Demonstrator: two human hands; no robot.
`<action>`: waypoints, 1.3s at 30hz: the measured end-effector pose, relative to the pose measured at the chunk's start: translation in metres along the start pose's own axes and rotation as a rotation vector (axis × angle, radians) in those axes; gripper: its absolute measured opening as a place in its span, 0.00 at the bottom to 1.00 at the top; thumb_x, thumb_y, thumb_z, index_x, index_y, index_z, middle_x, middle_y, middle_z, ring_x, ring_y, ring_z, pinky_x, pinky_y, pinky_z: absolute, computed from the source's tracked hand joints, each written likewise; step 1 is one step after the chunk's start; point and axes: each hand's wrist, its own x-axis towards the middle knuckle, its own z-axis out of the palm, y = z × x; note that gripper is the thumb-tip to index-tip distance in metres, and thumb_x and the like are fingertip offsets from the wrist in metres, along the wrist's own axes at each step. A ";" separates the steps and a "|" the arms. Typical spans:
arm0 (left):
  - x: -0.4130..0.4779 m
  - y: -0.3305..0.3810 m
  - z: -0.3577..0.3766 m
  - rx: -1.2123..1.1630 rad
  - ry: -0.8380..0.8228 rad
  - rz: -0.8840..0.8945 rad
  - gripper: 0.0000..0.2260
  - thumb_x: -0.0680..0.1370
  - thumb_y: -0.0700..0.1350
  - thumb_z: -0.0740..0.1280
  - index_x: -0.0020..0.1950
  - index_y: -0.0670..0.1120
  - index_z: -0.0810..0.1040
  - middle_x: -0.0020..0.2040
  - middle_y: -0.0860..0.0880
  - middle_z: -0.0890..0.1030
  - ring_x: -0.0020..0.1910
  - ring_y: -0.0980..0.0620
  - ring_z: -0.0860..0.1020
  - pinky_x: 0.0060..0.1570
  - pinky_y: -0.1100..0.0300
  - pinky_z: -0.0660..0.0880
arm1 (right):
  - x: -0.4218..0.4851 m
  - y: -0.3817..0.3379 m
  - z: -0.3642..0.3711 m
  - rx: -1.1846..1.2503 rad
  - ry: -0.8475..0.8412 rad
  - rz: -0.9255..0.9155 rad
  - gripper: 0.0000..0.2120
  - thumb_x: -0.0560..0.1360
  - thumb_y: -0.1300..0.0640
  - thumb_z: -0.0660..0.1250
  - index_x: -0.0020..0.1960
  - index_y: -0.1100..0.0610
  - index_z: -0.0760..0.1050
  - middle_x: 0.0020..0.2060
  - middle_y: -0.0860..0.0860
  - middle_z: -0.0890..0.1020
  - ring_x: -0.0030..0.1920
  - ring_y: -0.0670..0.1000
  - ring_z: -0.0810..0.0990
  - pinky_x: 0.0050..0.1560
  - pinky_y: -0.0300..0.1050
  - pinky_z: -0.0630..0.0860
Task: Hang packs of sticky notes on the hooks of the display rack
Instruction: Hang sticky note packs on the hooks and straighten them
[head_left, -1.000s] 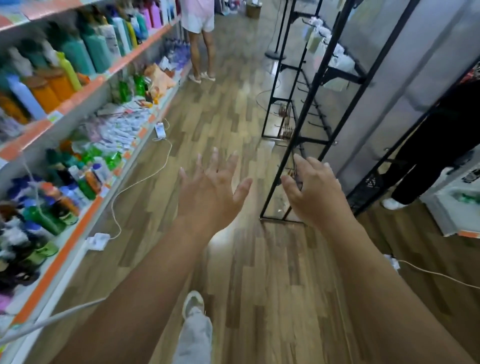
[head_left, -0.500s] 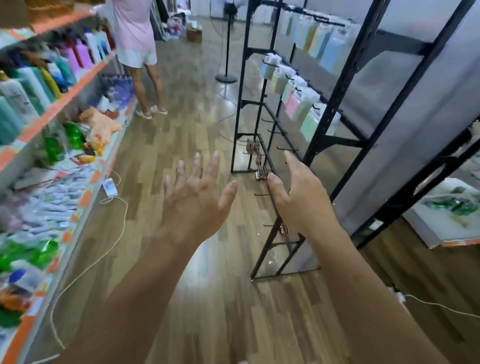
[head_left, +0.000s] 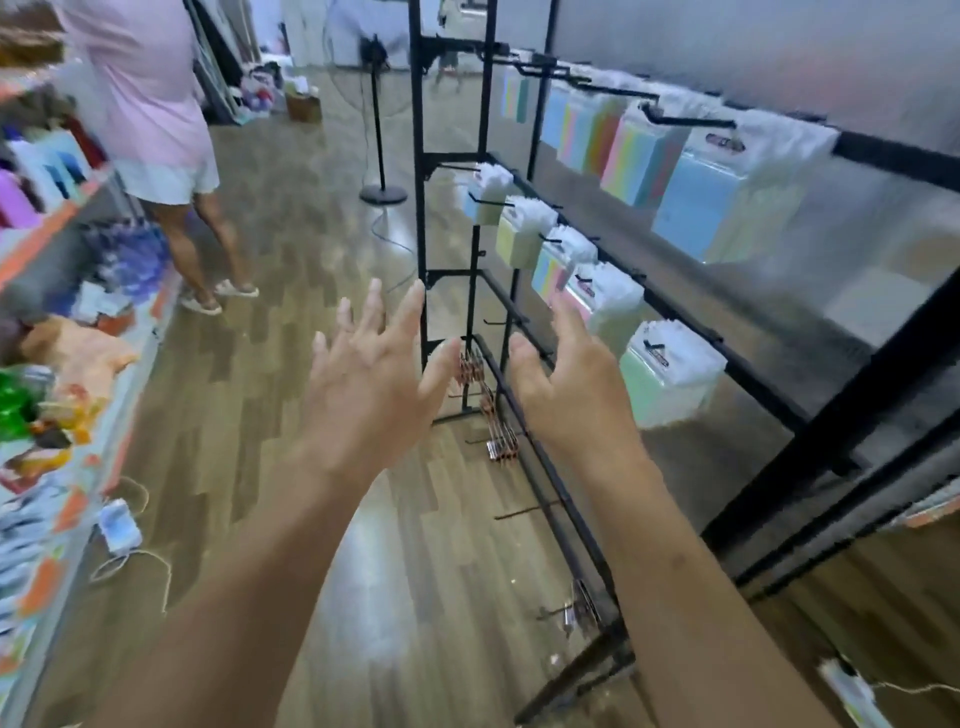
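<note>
A black display rack (head_left: 675, 317) runs along the right wall. Pastel packs of sticky notes hang from its hooks: a mint pack (head_left: 667, 379) nearest, a yellow pack (head_left: 517, 236) further along, and larger blue and striped packs (head_left: 701, 202) on the upper rail. Bare hooks (head_left: 524, 512) stick out of the lower rails. My left hand (head_left: 374, 374) is raised in front of me with fingers spread and holds nothing. My right hand (head_left: 566, 384) is raised beside the rack, fingers straight, also empty, just left of the mint pack.
A person in a pink top (head_left: 150, 119) stands ahead on the left by orange-edged shelves (head_left: 62, 218) of bottles. A fan stand (head_left: 382, 192) stands ahead. A white power strip (head_left: 119, 530) and cables lie on the wooden floor. Small copper items (head_left: 498, 441) hang on low hooks.
My view has lifted and swung right, bringing the rack's hanging packs into sight. Both empty hands stayed raised and moved closer to the rack.
</note>
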 end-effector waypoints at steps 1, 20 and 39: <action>0.024 -0.005 0.000 -0.004 0.012 0.004 0.29 0.80 0.63 0.51 0.80 0.56 0.50 0.81 0.47 0.49 0.79 0.43 0.49 0.75 0.43 0.49 | 0.020 -0.002 0.006 -0.010 0.005 0.000 0.29 0.80 0.49 0.59 0.78 0.54 0.55 0.74 0.52 0.65 0.74 0.49 0.62 0.73 0.47 0.60; 0.451 -0.088 0.058 -0.247 -0.102 0.399 0.29 0.81 0.61 0.54 0.80 0.53 0.52 0.80 0.50 0.54 0.78 0.49 0.54 0.73 0.49 0.57 | 0.376 0.008 0.138 -0.151 0.386 0.197 0.26 0.80 0.51 0.61 0.76 0.54 0.60 0.73 0.50 0.67 0.72 0.47 0.64 0.63 0.34 0.57; 0.716 0.007 0.169 -0.592 -0.243 0.595 0.28 0.81 0.55 0.61 0.78 0.49 0.59 0.75 0.51 0.65 0.72 0.53 0.65 0.68 0.56 0.63 | 0.563 0.118 0.170 -0.458 1.361 0.222 0.22 0.70 0.59 0.73 0.61 0.67 0.73 0.58 0.63 0.72 0.59 0.57 0.71 0.61 0.50 0.71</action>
